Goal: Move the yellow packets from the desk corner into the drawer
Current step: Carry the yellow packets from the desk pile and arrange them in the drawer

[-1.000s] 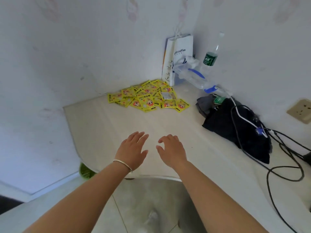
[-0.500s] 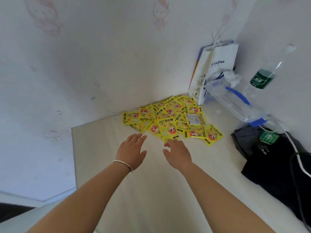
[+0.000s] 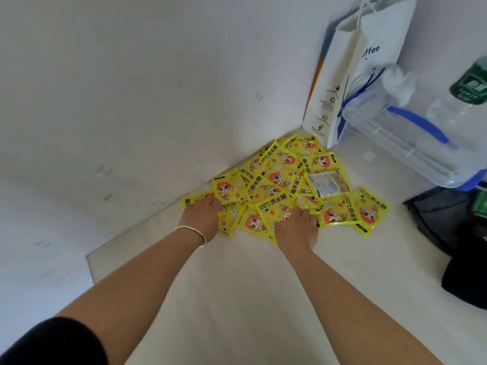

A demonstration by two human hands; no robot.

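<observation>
Task is barely started. The yellow packets [image 3: 279, 180] are all seen on the desk [image 3: 237, 299], heaped loosely in the far corner where the two walls meet. None has been lifted clear. One flipped packet [image 3: 326, 184] is lying pale side up. The drawer is not shown in the head view, so nothing can be counted as delivered.

The left hand [image 3: 201, 216], with a thin bracelet [image 3: 192, 231] at the wrist, is placed on the near-left edge of the heap. The right hand [image 3: 296, 225] is placed on the near-middle edge. The hands are held apart, with a few packets lying between them. The fingertips are foreshortened and partly hidden among the packets, so it cannot be told whether anything is pinched or only touched.

The step in hand is judged to be the first gather, with the heap approached from two sides. Still to be done: a bunch gripped, carried to the drawer and dropped in. Repeat trips are likely needed, as the heap looks too big for one handful.

A white paper bag [image 3: 369, 61] is stood just beside the far packets. A clear plastic bag [image 3: 411, 143], a green-labelled bottle [image 3: 463, 101] and a dark cloth [image 3: 453, 233] are noted further right. The packets by the paper bag could be missed.
</observation>
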